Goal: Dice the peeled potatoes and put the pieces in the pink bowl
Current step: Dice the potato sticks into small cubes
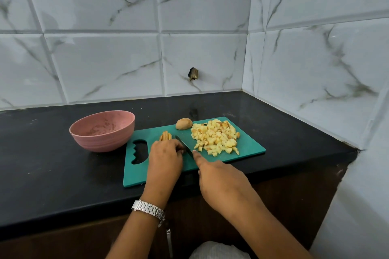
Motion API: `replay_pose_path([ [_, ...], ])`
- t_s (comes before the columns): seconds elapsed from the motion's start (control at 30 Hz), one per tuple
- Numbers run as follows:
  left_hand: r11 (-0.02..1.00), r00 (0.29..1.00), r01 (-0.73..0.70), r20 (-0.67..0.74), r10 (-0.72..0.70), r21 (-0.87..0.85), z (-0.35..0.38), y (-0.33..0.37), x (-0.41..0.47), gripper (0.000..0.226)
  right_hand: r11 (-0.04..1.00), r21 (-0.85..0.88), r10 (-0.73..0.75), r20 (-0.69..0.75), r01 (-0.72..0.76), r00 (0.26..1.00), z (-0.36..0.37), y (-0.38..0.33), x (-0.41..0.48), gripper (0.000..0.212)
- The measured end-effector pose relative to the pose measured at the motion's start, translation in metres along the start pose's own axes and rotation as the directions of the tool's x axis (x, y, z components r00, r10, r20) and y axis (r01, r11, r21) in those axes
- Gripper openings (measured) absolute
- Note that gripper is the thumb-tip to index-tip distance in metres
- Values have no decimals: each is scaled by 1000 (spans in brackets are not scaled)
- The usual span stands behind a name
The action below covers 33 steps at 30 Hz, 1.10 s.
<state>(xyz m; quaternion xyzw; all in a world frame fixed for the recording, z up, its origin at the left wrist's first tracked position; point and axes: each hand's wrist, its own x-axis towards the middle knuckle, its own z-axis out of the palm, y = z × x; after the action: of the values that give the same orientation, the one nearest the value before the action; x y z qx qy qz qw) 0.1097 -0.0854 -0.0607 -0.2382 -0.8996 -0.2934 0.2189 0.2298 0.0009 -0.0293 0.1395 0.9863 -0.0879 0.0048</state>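
counter (52,174): black, glossy; runs L to R under the tiled wall, ends at the corner on the R.
bowl (102,130): pink, upright on counter, leftmost item. Inner wall shows pale smears.
board (136,174): teal plastic, flat on counter, set at an angle. Grip cutout at L end; far-L corner just beside bowl, contact cannot be told. Near-L corner reaches counter's front edge.
watch (148,210): metal link band, on L wrist.
L hand (165,157): fingers curled down onto sliced potato, pinning it to board.
sliced potato (165,135): stack of upright slices, on board just R of cutout. Far end shows beyond fingertips; rest hidden under hand.
knife (184,145): dark blade, tip pointing away and L, lying close along R side of L hand's fingers. Handle hidden.
whole potato (184,123): brownish, at board's far edge, between sliced potato and dice pile.
R hand (221,176): wrapped round knife handle; index finger straight along blade's back.
dice pile (216,137): pale yellow cubes, some w/ brown edges; on R half of board, R of blade, well apart from bowl.
wall (105,59): white marble-look tiles, back and R side.
hole (194,73): dark, ragged, in back tile above whole potato.
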Motion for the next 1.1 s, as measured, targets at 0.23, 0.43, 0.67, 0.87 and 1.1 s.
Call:
replay_pose_path([
  [0.23,998,998,61,-14,-61,13,-5,4,-3,15,994,-107,6,-22,-8,1000,-4,-8,2,78],
  [0.43,998,999,43,28,-44,37,-6,4,0,18,999,-34,-23,-99,20,995,-3,-1,-2,68],
  [0.67,998,998,52,31,-54,47,-5,4,1,21,1000,-17,-25,-31,25,999,-3,-6,-9,67],
  [0.87,996,996,86,-2,-86,29,-5,2,-2,16,999,-50,-7,24,8,1000,-4,-17,0,77],
  [1.1,994,996,86,-11,-86,65,-4,3,-2,18,1000,14,-16,-77,17,997,-4,-1,-5,67],
])
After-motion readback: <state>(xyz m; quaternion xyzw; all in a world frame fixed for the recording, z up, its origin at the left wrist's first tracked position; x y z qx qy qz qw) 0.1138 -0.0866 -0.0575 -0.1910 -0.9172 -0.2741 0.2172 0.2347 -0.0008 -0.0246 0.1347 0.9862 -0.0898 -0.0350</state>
